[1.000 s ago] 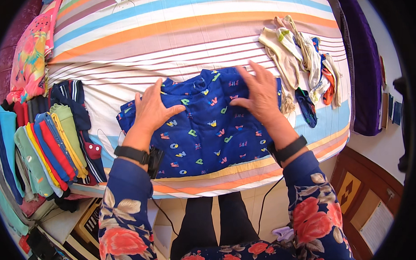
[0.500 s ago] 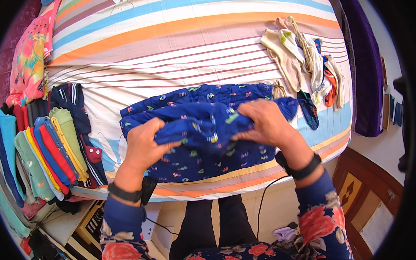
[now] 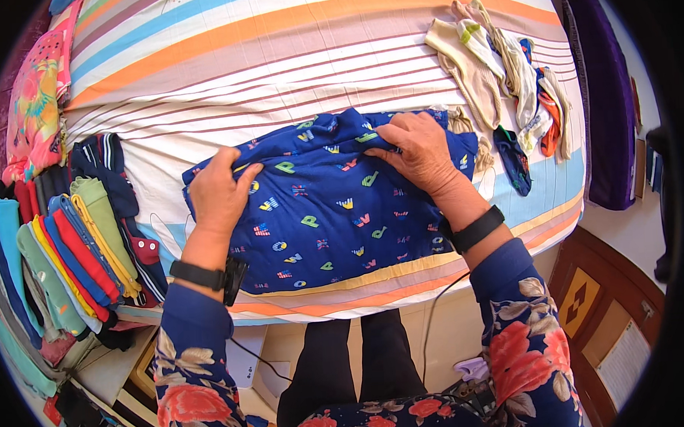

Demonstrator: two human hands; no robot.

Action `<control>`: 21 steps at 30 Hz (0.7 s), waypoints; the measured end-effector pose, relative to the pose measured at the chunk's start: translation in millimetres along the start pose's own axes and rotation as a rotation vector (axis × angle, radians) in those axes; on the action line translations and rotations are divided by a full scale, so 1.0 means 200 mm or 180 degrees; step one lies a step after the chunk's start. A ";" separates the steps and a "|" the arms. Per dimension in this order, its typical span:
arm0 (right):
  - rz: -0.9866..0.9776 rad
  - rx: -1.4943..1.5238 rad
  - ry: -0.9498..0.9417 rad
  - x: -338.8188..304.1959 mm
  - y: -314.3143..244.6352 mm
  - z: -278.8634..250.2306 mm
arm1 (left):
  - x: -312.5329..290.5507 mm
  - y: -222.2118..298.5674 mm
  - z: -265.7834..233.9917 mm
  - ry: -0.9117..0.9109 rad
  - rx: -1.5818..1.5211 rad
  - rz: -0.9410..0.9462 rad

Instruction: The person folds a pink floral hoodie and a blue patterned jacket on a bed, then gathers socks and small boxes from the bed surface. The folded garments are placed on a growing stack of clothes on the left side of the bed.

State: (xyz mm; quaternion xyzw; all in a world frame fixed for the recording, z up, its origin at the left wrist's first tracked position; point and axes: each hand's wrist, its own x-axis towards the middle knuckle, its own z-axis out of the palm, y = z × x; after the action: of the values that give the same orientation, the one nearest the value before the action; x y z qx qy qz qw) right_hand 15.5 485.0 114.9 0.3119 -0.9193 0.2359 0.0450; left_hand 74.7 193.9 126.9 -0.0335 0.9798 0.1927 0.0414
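The left fingers (image 3: 225, 159) and the right fingers (image 3: 408, 127) both grasp one garment (image 3: 334, 214) near its top edge; it spreads between and below them, dark blue, creased, dotted with small colourful prints. Beneath it lies one bed (image 3: 277, 73) in a striped sheet. Right of the right fingers sit socks (image 3: 465, 66), too tangled to count; left of the left fingers, one row of folded clothes (image 3: 95, 248). Farther down-right stands one brown door (image 3: 616, 290) by the tiled floor (image 3: 459, 326).
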 end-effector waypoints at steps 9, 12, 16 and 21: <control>0.1068 -0.0914 0.0404 0.12 -0.12 0.11 | -0.05 -0.01 -0.01 0.1264 0.0332 0.0335; 0.0299 -0.0101 0.0432 -0.01 -0.33 0.00 | -0.24 0.10 -0.05 0.1105 0.0120 0.0577; 0.0517 0.0087 -0.0578 -0.14 -0.50 0.07 | -0.34 0.15 0.10 0.0174 0.0715 0.0433; 0.0760 -0.0457 -0.0689 -0.27 -0.09 0.15 | -0.27 -0.12 0.36 0.0069 0.0938 0.0099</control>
State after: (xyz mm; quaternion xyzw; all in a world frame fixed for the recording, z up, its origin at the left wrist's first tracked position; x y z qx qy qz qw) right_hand 71.2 489.1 82.8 0.2200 -0.9637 0.1383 -0.0605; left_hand 134.4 201.5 57.3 -0.0139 0.9983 0.0470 0.0323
